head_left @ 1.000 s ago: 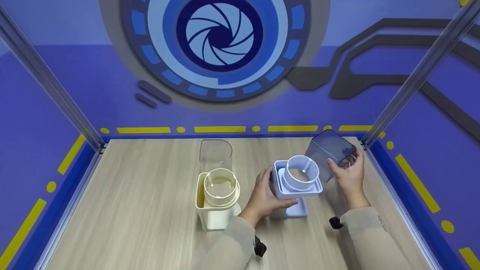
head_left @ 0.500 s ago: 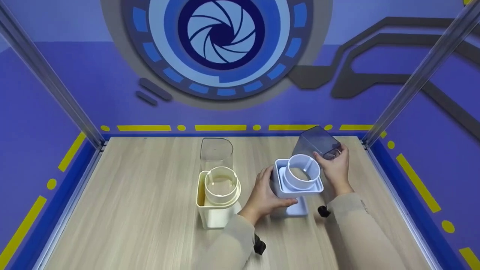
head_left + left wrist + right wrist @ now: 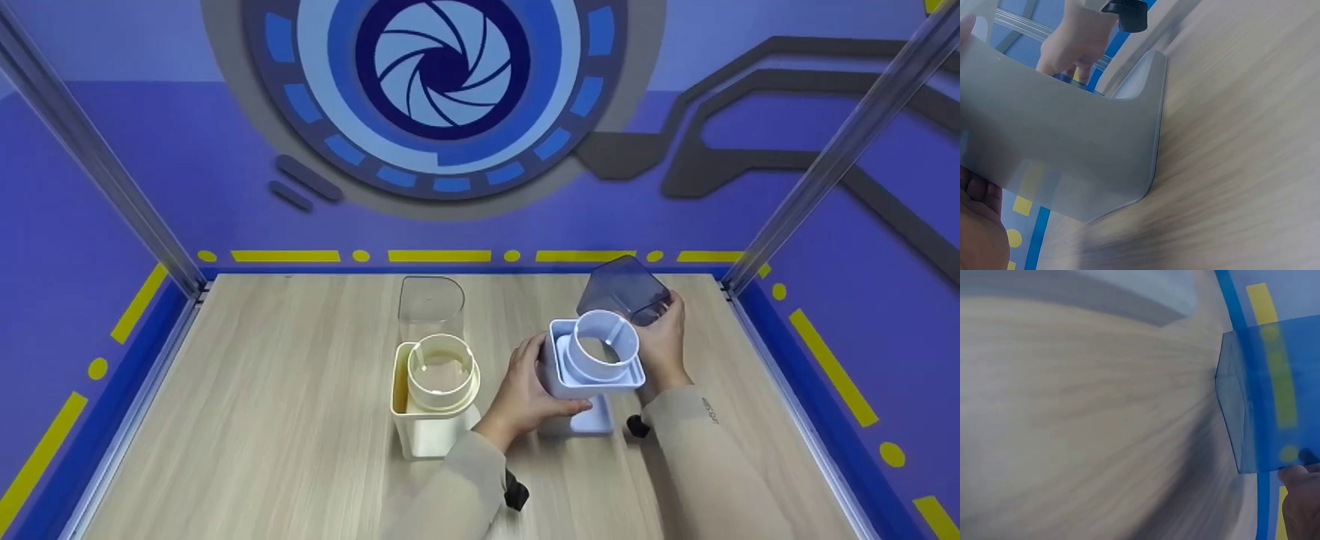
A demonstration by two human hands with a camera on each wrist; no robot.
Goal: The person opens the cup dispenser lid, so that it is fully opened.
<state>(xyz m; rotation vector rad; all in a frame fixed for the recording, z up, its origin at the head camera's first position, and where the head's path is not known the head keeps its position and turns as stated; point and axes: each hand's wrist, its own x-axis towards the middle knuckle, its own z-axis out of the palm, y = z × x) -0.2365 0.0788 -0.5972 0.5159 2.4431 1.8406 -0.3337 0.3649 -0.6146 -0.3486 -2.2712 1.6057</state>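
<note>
My left hand [image 3: 525, 394] grips a light blue plastic dispenser base [image 3: 592, 390], thumb across the front and fingers on its left side. A round collar rises from the base's top, and a flat foot extends below. In the left wrist view, the curved side of the base [image 3: 1067, 135] slants above the tabletop. My right hand [image 3: 664, 345] holds a dark see-through plastic container [image 3: 622, 289] tilted just behind the collar; the base partly hides this hand. The right wrist view shows the thumb and fingers of the right hand [image 3: 1303, 506] at the edge of the container [image 3: 1292, 382].
Left of my hands, a cream dispenser base [image 3: 435, 435] of the same shape stands on the wooden table [image 3: 285, 405]. Behind it is a clear container [image 3: 431, 300]. Blue printed walls [image 3: 450, 232] and metal posts [image 3: 832, 165] enclose the table.
My right hand has moved left with the dark container, bringing it in behind the blue base's collar. The left hand and the blue base stay nearly still.
</note>
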